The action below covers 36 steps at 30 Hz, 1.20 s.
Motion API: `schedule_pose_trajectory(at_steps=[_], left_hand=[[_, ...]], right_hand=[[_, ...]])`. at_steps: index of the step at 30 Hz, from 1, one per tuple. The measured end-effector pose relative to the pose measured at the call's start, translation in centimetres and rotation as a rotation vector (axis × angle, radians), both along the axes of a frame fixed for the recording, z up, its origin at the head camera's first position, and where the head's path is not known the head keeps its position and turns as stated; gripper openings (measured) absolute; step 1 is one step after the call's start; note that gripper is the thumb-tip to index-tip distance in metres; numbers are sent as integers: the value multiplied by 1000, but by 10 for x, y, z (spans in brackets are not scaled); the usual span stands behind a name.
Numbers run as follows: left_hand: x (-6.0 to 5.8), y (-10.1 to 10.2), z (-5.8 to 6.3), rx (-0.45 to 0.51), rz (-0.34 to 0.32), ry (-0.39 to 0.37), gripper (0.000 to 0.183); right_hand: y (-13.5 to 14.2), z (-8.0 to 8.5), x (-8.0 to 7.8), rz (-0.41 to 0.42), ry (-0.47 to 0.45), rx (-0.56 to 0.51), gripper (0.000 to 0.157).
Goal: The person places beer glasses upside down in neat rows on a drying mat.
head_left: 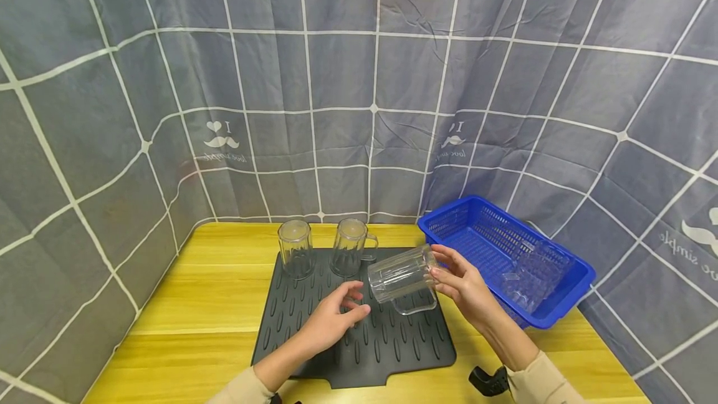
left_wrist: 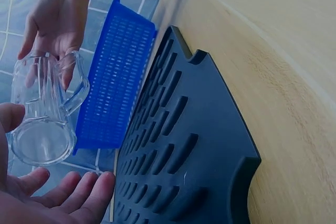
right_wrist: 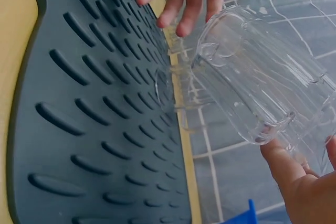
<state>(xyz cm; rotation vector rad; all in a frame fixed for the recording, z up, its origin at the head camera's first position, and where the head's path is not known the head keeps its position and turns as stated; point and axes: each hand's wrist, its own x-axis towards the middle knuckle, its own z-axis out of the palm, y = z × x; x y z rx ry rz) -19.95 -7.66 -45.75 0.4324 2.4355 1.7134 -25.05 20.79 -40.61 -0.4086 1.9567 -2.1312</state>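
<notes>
Over the black ridged mat [head_left: 314, 329], my right hand [head_left: 465, 285] grips a clear glass mug [head_left: 401, 273] by its rim end. The mug lies tilted on its side in the air, its base toward my left hand [head_left: 333, 320] and its handle hanging downward. My left hand is held with loosely bent fingers near the base, apart from the glass; the left wrist view shows a gap between its fingers [left_wrist: 94, 187] and the mug. Two more glass mugs, one at left [head_left: 295, 248] and one at right [head_left: 349, 248], stand on the mat's far edge, seemingly upside down.
A blue plastic basket [head_left: 583, 279] stands at the right, with clear glassware [head_left: 533, 279] in its near right end. The mat lies on a yellow wooden table [head_left: 185, 310]. A grey checked curtain [head_left: 342, 80] closes off the back and sides.
</notes>
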Motion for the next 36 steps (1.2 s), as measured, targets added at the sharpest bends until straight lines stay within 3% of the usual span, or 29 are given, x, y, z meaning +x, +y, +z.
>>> schedule_pose_trajectory(at_steps=[12, 23, 32, 36], left_hand=[[-10, 7, -2, 94, 43, -72, 69], [-7, 12, 3, 179, 19, -86, 70], [4, 15, 28, 204, 16, -58, 65], [5, 16, 32, 221, 14, -63, 65]], right_hand=[[-8, -13, 6, 14, -52, -78, 56], [-10, -19, 9, 60, -83, -130, 55], [-8, -22, 11, 58, -117, -151, 55], [-6, -24, 12, 95, -122, -171, 55]])
